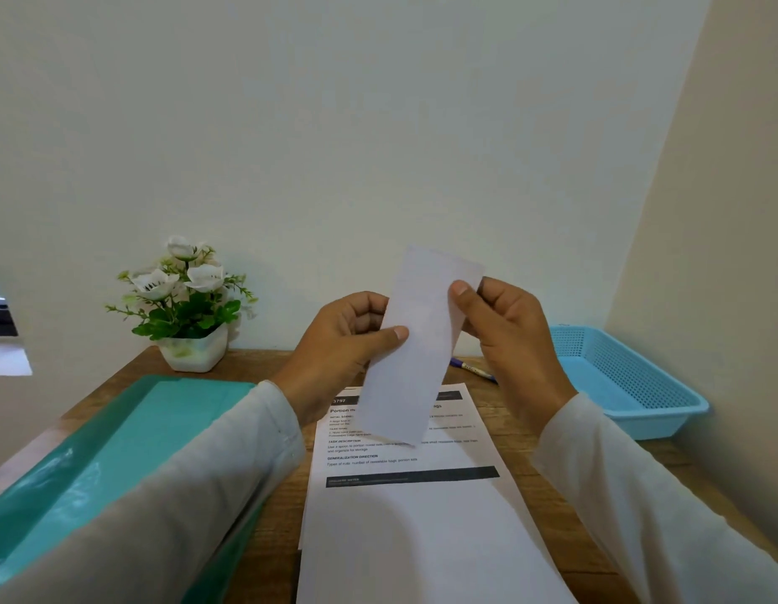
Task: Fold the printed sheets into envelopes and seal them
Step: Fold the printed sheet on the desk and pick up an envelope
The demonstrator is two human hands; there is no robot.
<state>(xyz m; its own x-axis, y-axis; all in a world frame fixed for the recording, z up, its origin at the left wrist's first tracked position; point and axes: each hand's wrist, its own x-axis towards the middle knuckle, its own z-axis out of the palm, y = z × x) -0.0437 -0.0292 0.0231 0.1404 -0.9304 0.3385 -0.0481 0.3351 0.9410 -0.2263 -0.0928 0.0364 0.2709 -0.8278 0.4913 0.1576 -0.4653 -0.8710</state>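
Nearest, a stack of printed sheets point(413, 516) lies on the wooden desk point(531, 468), its top page bearing black header bars and short text blocks at the far end. To its left, a teal plastic folder point(117, 464) rests on the desk, partly under the left sleeve point(169, 507). The right sleeve point(666, 507) crosses the near right corner.

Above the far end of the stack, both hands hold up a folded sheet point(415, 346), a long narrow white strip standing nearly upright and tilted slightly right. The left hand point(339, 342) pinches its left edge between thumb and curled fingers; the right hand point(509, 337) grips its upper right edge, thumb on the front face.

Just beyond, a purple-and-white pen point(472, 369) lies on the desk, mostly hidden by the right hand. At the far right sits a light blue mesh tray point(618, 377). At the far left, a white pot of artificial white flowers point(186, 307) stands against the wall point(378, 124).
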